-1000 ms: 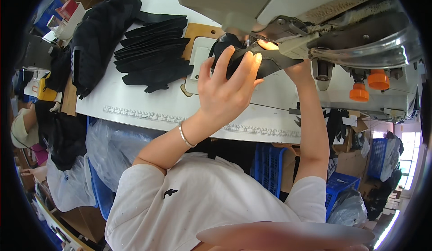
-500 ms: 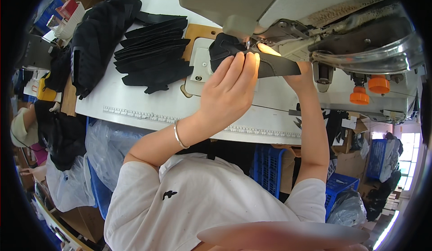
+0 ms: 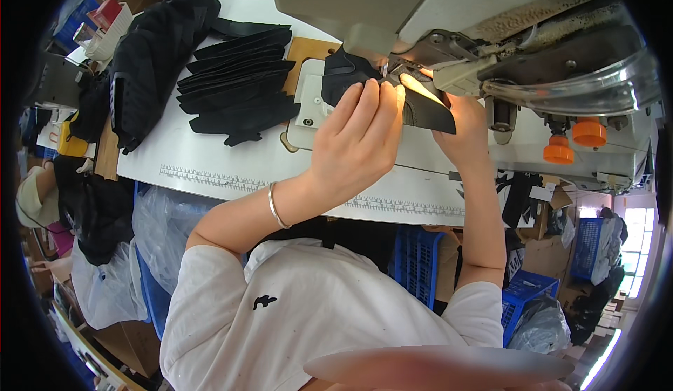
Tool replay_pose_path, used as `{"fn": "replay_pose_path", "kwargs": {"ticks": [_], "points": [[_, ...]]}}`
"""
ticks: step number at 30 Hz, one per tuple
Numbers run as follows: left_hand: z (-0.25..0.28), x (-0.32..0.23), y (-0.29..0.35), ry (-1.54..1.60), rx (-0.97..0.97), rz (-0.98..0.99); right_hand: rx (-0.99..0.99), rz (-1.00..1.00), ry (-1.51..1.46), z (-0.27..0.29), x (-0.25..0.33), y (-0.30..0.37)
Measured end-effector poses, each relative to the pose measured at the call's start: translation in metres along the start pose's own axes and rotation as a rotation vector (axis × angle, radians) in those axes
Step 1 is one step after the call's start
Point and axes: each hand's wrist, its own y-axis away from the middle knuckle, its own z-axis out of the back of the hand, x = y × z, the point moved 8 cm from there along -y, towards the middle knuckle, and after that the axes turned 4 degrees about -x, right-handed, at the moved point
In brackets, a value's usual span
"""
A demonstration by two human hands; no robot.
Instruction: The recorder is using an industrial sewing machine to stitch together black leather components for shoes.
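White worktable (image 3: 210, 156), as I view it remotely: I count one sewing machine (image 3: 343, 5), two orange knobs (image 3: 559, 150) at right and one row of overlapping black pieces (image 3: 242, 86) at left. One black workpiece (image 3: 343, 76) lies beneath the machine, long axis running left to right, right end angled nearward. My left hand (image 3: 356, 135) rests on it, fingers extended together; I cannot tell whether the hidden thumb grips. My right hand (image 3: 466, 128), forearm directed farward, grasps the right end.

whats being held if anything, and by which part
A dark, stitched, fabric-like piece: left hand over its middle, right hand holding its right end.
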Motion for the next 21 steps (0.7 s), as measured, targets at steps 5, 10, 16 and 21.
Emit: {"fn": "replay_pose_path", "kwargs": {"ticks": [5,10,16,21], "points": [[-0.001,0.000,-0.002,-0.028,-0.023,0.008,-0.004,-0.064,0.012,0.003,0.010,0.004],[-0.003,0.006,0.000,0.022,-0.055,-0.017,-0.041,0.157,0.172,0.008,0.048,0.004],[0.001,0.013,0.000,0.108,-0.049,-0.007,-0.081,0.168,0.256,0.007,0.068,0.008],[0.004,0.018,-0.001,0.124,-0.043,0.054,-0.084,0.130,0.259,0.005,0.073,0.011]]}}
